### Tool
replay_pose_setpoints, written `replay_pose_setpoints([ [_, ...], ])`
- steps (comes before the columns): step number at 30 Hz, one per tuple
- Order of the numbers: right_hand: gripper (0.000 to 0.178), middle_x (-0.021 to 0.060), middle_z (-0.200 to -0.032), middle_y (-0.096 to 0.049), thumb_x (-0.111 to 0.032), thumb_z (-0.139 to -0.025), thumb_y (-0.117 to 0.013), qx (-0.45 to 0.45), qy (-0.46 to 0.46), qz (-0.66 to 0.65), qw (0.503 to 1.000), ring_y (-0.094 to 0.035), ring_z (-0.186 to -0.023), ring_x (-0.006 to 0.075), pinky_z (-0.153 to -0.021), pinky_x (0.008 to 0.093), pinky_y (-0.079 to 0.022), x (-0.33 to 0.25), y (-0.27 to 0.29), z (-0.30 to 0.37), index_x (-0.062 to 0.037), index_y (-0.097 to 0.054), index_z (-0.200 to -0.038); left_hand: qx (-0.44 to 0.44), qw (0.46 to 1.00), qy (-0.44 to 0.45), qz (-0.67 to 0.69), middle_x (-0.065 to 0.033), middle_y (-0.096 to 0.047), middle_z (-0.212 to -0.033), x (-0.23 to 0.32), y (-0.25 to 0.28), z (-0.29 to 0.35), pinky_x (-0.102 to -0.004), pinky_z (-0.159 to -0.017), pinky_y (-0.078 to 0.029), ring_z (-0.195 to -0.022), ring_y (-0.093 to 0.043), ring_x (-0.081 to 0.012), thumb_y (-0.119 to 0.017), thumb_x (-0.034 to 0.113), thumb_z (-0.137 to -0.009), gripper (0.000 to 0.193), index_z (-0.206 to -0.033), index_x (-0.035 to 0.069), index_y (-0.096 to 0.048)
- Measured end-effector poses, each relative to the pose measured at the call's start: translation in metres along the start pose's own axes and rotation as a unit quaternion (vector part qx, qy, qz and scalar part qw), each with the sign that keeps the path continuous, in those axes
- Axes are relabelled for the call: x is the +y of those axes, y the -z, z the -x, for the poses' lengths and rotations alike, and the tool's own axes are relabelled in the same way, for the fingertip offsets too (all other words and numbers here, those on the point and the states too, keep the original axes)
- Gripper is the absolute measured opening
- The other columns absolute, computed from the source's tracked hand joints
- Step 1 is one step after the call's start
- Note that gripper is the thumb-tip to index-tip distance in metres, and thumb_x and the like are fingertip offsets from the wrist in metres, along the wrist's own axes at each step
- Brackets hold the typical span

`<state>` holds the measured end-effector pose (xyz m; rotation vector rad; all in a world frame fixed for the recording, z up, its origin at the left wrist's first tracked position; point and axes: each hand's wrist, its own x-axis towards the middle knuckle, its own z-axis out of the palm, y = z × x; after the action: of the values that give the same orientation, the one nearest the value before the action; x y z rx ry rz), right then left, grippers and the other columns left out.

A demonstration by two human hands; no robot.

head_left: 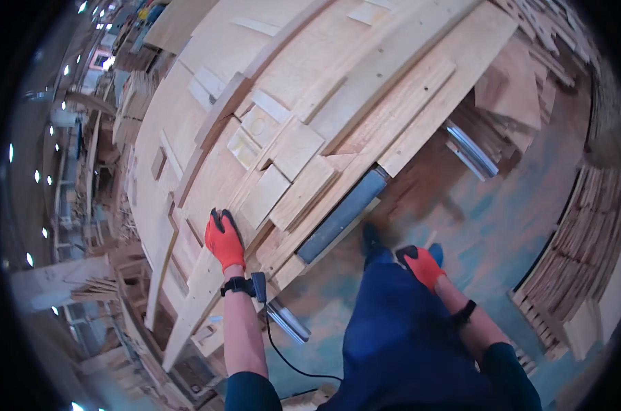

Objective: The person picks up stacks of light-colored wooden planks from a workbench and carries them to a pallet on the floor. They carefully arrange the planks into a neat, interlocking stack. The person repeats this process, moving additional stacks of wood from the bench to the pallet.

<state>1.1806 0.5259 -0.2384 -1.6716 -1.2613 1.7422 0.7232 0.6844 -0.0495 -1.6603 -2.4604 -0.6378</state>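
Plywood-topped workbench [211, 168] on my feed: at its near-left end my left hand [225, 241] rests on a plank [195, 298], probably for support; my right hand [423, 266] hangs apart from it; I can't tell either grip

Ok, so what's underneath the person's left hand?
Pale wooden boards show around the red-gloved left hand. The palm and whatever lies directly beneath it are covered, so I can't tell whether the fingers grip a piece.
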Motion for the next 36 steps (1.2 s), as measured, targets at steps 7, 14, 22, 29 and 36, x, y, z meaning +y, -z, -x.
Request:
replay_pose_setpoints([
  [7, 0.034, 0.0194, -0.109, -0.069, -0.023, -0.092, -0.063, 0.065, -0.201, -0.087, 0.973, -0.065, -0.106, 0.0354, -0.092, 0.0403, -0.049, 0.123, -0.028, 0.073, 0.0003, -0.064, -0.116, -0.062, 0.995, 0.024, 0.074, -0.0162, -0.06, -0.135, -0.035, 0.001, -0.009, -0.0347, -0.108, -0.038, -0.124, -0.055, -0.0247, -0.046, 0.025, -0.104, 0.045, -0.137, -0.004, -0.053],
  [14, 0.026, 0.0199, -0.105, -0.069, -0.012, -0.089, -0.062, 0.097, -0.199, -0.153, 0.963, -0.066, -0.098, 0.0336, -0.088, 0.041, -0.05, 0.247, -0.106, 0.092, 0.0027, -0.063, -0.111, -0.107, 0.977, 0.096, 0.158, -0.0066, -0.066, -0.117, -0.071, 0.018, -0.041, -0.0326, -0.091, -0.048, -0.103, -0.062, -0.0176, -0.043, 0.036, -0.105, 0.043, -0.127, 0.004, -0.061],
  [22, 0.021, 0.0175, -0.094, -0.065, -0.012, -0.094, -0.057, 0.061, -0.166, -0.243, 0.954, -0.063, -0.087, 0.0253, -0.081, 0.0347, -0.048, 0.289, -0.107, 0.069, 0.0023, -0.063, -0.109, -0.106, 0.958, 0.21, 0.165, -0.0108, -0.068, -0.122, -0.063, 0.028, -0.048, -0.0419, -0.094, -0.053, -0.106, -0.065, -0.0293, -0.035, 0.048, -0.102, 0.056, -0.13, 0.005, -0.06],
  [29, 0.025, 0.0169, -0.102, -0.066, -0.006, -0.094, -0.053, 0.062, -0.164, -0.249, 0.953, -0.063, -0.094, 0.0254, -0.086, 0.0342, -0.048, 0.3, -0.114, 0.078, 0.0045, -0.061, -0.115, -0.12, 0.943, 0.248, 0.186, -0.0075, -0.067, -0.119, -0.089, 0.063, -0.055, -0.043, -0.091, -0.053, -0.106, -0.064, -0.029, -0.034, 0.059, -0.1, 0.062, -0.126, 0.011, -0.062],
  [36, 0.043, 0.0225, -0.123, -0.063, 0.0, -0.089, -0.056, 0.029, -0.177, -0.24, 0.954, -0.06, -0.116, 0.0321, -0.102, 0.0389, -0.044, 0.301, -0.125, 0.071, 0.0051, -0.053, -0.132, -0.131, 0.945, 0.233, 0.188, -0.0095, -0.065, -0.125, -0.098, 0.061, -0.043, -0.0429, -0.095, -0.05, -0.112, -0.061, -0.0307, -0.03, 0.057, -0.101, 0.064, -0.129, 0.009, -0.061],
])
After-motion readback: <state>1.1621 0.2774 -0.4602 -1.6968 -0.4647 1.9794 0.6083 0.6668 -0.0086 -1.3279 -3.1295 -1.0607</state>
